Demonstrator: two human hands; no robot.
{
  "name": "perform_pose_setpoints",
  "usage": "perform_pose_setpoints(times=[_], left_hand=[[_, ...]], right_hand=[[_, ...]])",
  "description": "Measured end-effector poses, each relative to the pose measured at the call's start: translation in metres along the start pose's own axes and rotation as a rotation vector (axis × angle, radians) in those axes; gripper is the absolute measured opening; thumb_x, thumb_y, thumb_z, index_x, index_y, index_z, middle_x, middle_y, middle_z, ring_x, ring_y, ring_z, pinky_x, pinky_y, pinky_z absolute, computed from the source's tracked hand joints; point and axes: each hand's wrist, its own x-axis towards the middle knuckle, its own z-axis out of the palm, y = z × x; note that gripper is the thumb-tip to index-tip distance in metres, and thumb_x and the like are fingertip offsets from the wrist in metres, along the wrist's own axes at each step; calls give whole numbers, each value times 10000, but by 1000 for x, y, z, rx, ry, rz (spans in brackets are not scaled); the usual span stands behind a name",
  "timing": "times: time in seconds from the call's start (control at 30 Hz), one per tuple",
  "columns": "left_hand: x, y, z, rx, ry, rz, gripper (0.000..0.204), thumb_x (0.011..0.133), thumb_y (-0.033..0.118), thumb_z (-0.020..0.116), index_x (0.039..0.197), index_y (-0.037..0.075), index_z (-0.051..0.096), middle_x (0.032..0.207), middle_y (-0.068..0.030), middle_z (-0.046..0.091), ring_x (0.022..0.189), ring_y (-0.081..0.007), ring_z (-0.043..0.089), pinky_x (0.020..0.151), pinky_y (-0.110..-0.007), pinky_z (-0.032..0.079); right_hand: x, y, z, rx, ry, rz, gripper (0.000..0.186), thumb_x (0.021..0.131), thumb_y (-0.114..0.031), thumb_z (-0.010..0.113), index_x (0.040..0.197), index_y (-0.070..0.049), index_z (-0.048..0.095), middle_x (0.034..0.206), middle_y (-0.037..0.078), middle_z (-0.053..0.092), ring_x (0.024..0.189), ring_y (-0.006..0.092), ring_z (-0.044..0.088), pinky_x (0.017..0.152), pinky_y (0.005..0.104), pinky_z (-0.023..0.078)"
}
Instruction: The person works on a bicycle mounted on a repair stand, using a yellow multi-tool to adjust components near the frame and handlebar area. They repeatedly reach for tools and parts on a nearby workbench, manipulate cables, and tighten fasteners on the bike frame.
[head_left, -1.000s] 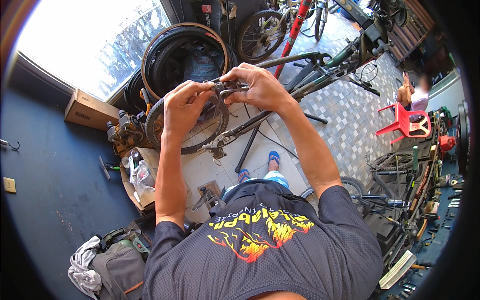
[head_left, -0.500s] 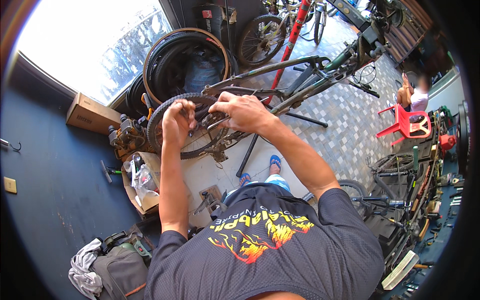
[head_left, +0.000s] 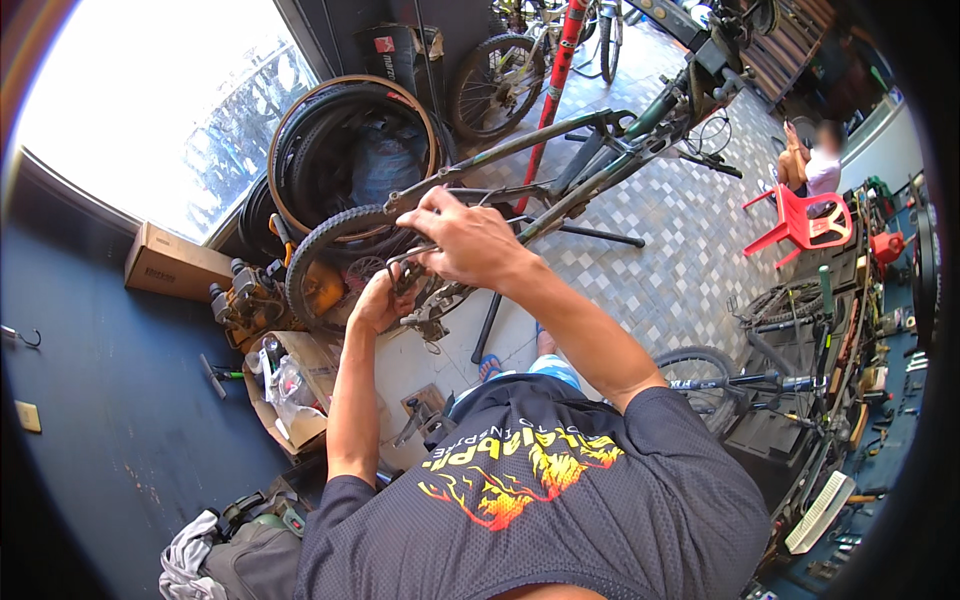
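Note:
A worn green bicycle frame [head_left: 625, 172] hangs in a repair stand with a red post [head_left: 553, 95]. A wheel with a knobby tyre [head_left: 309, 243] is at the frame's rear end, just beyond my hands. My left hand [head_left: 378, 303] is closed, its fingers curled round a small dark part by the rear end of the frame; the part is mostly covered. Above and to the right, my right hand [head_left: 465, 243] pinches a thin bent metal rod [head_left: 403, 257], like a hex key, with its end over my left fingers. Its index finger reaches out toward the wheel.
Stacked tyres and rims [head_left: 280, 165] lean below the window. A cardboard box [head_left: 175, 262] and an open carton of bottles [head_left: 310, 385] stand at left. Right are a red chair [head_left: 800, 225], a seated person [head_left: 826, 165] and a tool-covered bench [head_left: 790, 430].
My left hand has moved down from beside the tyre to below my right hand. My right hand has shifted slightly down, its index finger now extended. The view has turned a little.

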Motion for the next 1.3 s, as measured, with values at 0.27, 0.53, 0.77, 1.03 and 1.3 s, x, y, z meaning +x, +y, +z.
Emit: perform_pose_setpoints(times=[0.27, 0.53, 0.77, 1.03, 1.3], left_hand=[[48, -80, -47, -129, 203, -252, 605, 1012, 647, 626, 1120, 62, 731, 894, -53, 752, 685, -118, 712, 588, -290, 610], [91, -104, -81, 455, 285, -421, 526, 1074, 526, 578, 1011, 40, 770, 853, -34, 727, 729, -156, 642, 704, -357, 531], [55, -106, -133, 408, 351, -164, 246, 1023, 234, 669, 1088, 24, 779, 935, -36, 742, 836, -136, 669, 797, -303, 540], [-67, -247, -57, 350, 1096, -679, 279, 1024, 211, 504, 1090, 118, 759, 659, -18, 457, 512, -147, 426, 438, -320, 392], [78, -386, 67, 1042, 225, -540, 308, 1026, 242, 577, 1075, 34, 799, 643, -17, 593, 540, -123, 541, 496, -318, 433]], right_hand=[[-62, 36, -70, 128, 448, 128, 292, 835, -68, 859, 1117, -78, 781, 901, 51, 674, 827, 173, 674, 741, 334, 550], [-164, 77, -113, 167, 517, 550, 236, 864, -114, 840, 1090, -76, 785, 828, 12, 631, 705, 109, 562, 620, 290, 463], [-286, 108, -134, 158, 588, 781, 251, 873, -133, 845, 1108, -72, 781, 792, 21, 638, 638, 107, 518, 575, 298, 430], [-461, 153, -100, 357, 542, 1106, 242, 926, -198, 807, 1136, -80, 784, 771, 75, 706, 667, 135, 625, 620, 317, 499], [-511, 222, 40, 450, 281, 1055, 270, 957, -262, 751, 1171, -98, 737, 924, 138, 758, 823, 320, 743, 730, 428, 571]])
